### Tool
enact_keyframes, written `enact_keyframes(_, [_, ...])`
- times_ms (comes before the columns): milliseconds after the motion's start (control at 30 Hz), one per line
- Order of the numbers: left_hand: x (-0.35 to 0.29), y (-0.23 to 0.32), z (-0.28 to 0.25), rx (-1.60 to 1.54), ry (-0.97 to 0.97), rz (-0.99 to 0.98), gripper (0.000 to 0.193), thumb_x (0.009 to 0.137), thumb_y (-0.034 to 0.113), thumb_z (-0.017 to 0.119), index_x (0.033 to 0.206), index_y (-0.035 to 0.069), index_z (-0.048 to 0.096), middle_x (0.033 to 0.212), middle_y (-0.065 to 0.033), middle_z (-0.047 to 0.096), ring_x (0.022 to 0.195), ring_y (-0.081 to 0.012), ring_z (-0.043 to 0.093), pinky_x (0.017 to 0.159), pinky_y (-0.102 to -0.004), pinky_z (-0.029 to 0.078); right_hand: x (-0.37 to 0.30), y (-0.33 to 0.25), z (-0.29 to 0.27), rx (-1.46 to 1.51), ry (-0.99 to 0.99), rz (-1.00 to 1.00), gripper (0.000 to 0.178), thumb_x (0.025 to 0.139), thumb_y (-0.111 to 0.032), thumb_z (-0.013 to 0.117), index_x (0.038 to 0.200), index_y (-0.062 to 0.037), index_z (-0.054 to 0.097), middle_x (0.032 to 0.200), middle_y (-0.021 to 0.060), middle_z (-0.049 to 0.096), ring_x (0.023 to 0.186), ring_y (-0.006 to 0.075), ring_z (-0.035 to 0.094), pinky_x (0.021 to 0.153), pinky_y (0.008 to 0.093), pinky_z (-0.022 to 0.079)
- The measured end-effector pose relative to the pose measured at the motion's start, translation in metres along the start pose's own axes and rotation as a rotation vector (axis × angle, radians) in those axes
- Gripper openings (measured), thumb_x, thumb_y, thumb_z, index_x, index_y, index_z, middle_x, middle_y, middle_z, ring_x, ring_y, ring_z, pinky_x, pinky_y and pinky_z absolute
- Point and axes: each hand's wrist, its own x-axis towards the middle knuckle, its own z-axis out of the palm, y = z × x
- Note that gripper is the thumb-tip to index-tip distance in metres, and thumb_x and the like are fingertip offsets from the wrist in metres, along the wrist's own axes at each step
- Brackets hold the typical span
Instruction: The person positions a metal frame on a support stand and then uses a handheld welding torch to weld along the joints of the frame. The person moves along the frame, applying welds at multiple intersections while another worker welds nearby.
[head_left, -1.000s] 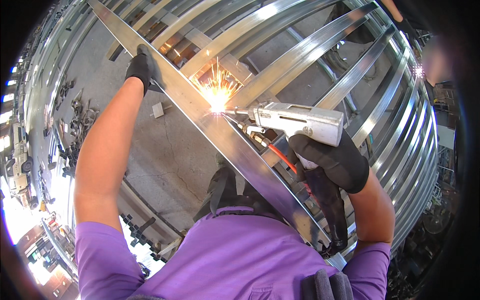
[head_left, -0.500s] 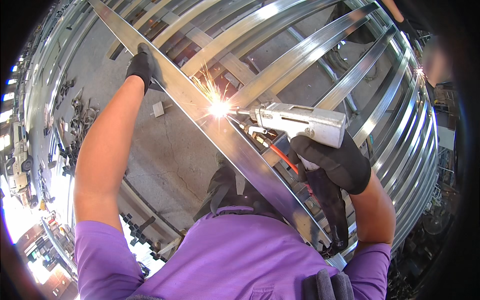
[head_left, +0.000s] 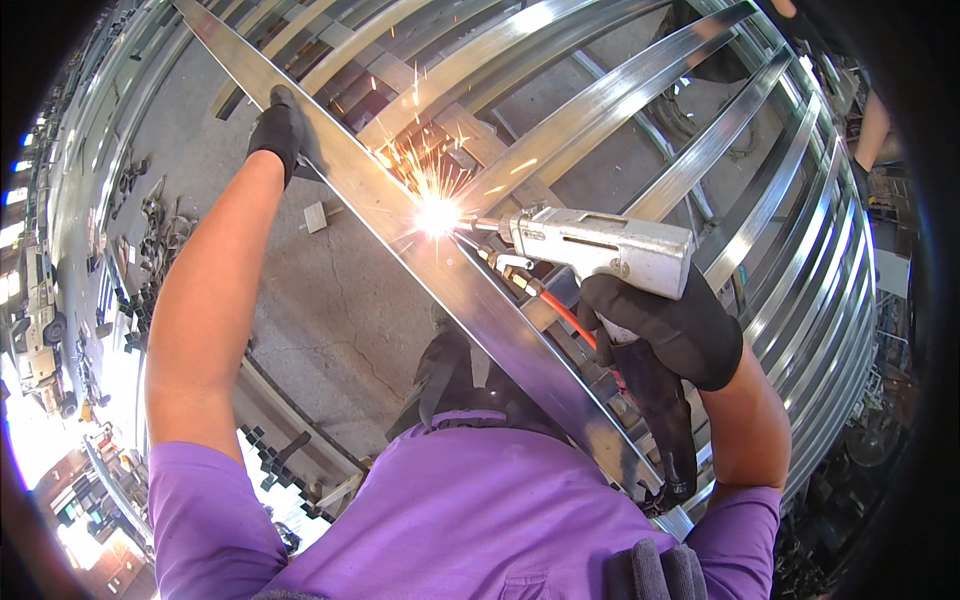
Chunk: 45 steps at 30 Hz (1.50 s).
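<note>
My right hand [head_left: 670, 325], in a black glove, is wrapped round the handle of a silver welding gun [head_left: 605, 245]. A thin orange hose [head_left: 568, 315] runs along under the gun's nozzle. The nozzle tip points left at a bright white weld spot [head_left: 437, 215], where sparks fly upward and the glare hides the joint. That spot lies on the edge of a long, shiny metal beam [head_left: 490, 310], close to the end of a crossbar [head_left: 515, 175]. Farther up the beam, my black-gloved left hand [head_left: 278, 130] is closed over its left edge; its fingertips are partly hidden.
Several parallel metal bars [head_left: 745, 160] form a large frame to the right. Another person's arm [head_left: 872, 130] shows at the far right. A small block [head_left: 317, 217] lies on the concrete floor, with metal scraps [head_left: 165, 225] farther left. Spare gloves [head_left: 650, 575] hang at my chest.
The sparks spread wider and higher. Both my hands and the welding gun stay almost in place. At the far right, the other person has shifted, and the small bright spark there is gone.
</note>
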Motion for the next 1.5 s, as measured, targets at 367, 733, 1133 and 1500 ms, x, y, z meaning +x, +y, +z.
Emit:
enact_keyframes(367, [0.002,-0.002,0.0,-0.034,-0.019,-0.004,0.094,0.104,0.07,0.018,0.133,-0.005,0.068,0.138,-0.0303,0.065,0.131,-0.0431,0.062,0.111,-0.0484,0.048,-0.002,0.003,-0.004,-0.001,-0.012,-0.007,0.039,0.102,-0.014,0.069,0.137,0.0007,0.06,0.103,0.0014,0.068,0.09,0.0096,0.059,0.081,0.0284,0.052])
enact_keyframes(733, [0.006,-0.004,0.003,-0.062,-0.009,-0.007,0.094,0.104,0.07,0.018,0.135,-0.004,0.067,0.14,-0.031,0.063,0.133,-0.0439,0.061,0.113,-0.0494,0.046,-0.007,0.001,-0.001,-0.013,0.019,0.041,0.037,0.1,-0.012,0.07,0.134,0.0007,0.062,0.102,0.001,0.068,0.09,0.0092,0.058,0.082,0.0283,0.052])
enact_keyframes(1133, [0.011,-0.005,0.003,-0.021,-0.026,0.007,0.094,0.104,0.069,0.015,0.139,-0.004,0.063,0.146,-0.0306,0.058,0.14,-0.0428,0.054,0.118,-0.0491,0.041,-0.01,0.01,-0.003,-0.056,0.035,0.002,0.039,0.1,-0.012,0.07,0.135,0.0007,0.06,0.1,0.0008,0.067,0.09,0.0099,0.059,0.082,0.0278,0.052])
enact_keyframes(1500, [0.015,-0.006,0.004,-0.002,-0.038,0.011,0.093,0.105,0.067,0.014,0.135,-0.004,0.066,0.143,-0.0313,0.06,0.137,-0.044,0.057,0.117,-0.0504,0.042,-0.015,0.01,-0.001,-0.047,0.057,-0.016,0.041,0.099,-0.014,0.073,0.135,0.0012,0.061,0.099,0.0005,0.068,0.083,0.007,0.059,0.073,0.026,0.052])
